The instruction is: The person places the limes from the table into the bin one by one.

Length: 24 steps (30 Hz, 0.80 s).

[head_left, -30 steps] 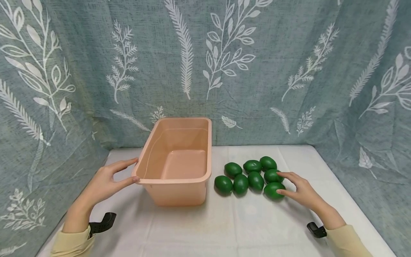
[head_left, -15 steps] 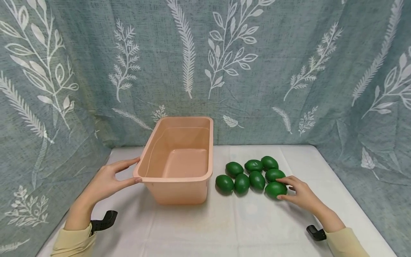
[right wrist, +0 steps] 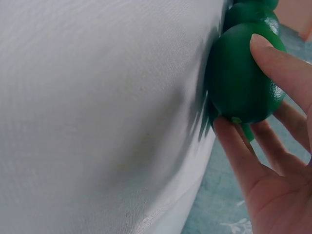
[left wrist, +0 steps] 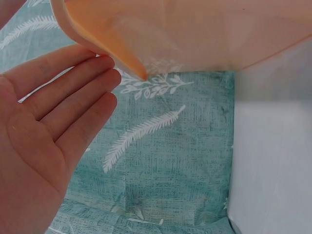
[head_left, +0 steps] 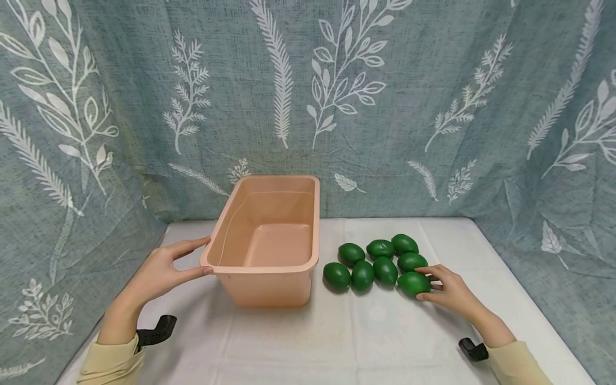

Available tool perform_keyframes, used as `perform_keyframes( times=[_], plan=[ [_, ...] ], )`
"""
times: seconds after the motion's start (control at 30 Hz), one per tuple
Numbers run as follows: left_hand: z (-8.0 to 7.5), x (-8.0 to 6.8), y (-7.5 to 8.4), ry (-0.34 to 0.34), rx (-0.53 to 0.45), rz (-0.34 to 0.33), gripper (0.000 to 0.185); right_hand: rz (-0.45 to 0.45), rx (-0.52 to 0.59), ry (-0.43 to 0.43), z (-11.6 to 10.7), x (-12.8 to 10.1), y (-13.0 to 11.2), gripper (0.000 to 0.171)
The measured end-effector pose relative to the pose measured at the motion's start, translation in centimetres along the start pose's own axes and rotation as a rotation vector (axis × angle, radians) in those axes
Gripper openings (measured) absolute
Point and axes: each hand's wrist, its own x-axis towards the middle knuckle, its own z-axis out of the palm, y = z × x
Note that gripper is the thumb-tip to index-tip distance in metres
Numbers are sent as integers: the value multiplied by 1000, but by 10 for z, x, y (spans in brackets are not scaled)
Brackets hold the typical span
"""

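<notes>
A peach-coloured plastic bin (head_left: 262, 289) stands on the white table, left of the middle in the head view. My left hand (head_left: 161, 272) is at its left side, fingers and thumb stretched to the rim. In the left wrist view the left fingers (left wrist: 83, 92) lie nearly straight against the rim (left wrist: 83, 36). Several green limes (head_left: 363, 276) lie grouped to the bin's right. My right hand (head_left: 452, 291) pinches the nearest, rightmost lime (head_left: 413, 284). The right wrist view has the thumb on this lime (right wrist: 239, 78) and fingertips at its end.
The white cloth (head_left: 366, 342) covers the table. A blue-green curtain with white leaf prints (head_left: 308, 96) hangs behind and along both sides. Other limes (head_left: 412, 262) sit right against the held one. Black wrist cameras (head_left: 156, 331) are strapped to both wrists.
My right hand has come in from over the two rightmost limes and closed its thumb and fingers around the nearest one. The left hand and bin have kept their places.
</notes>
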Motion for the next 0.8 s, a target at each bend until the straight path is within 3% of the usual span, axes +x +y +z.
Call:
perform_keyframes(
  times=[0.27, 0.8],
  plan=[
    [-1, 0, 1, -2, -7, -7, 64, 13, 2, -16, -4, -1, -4, 58],
    [0, 0, -1, -17, -22, -13, 65, -65, -32, 11, -23, 16, -24, 57]
  ],
)
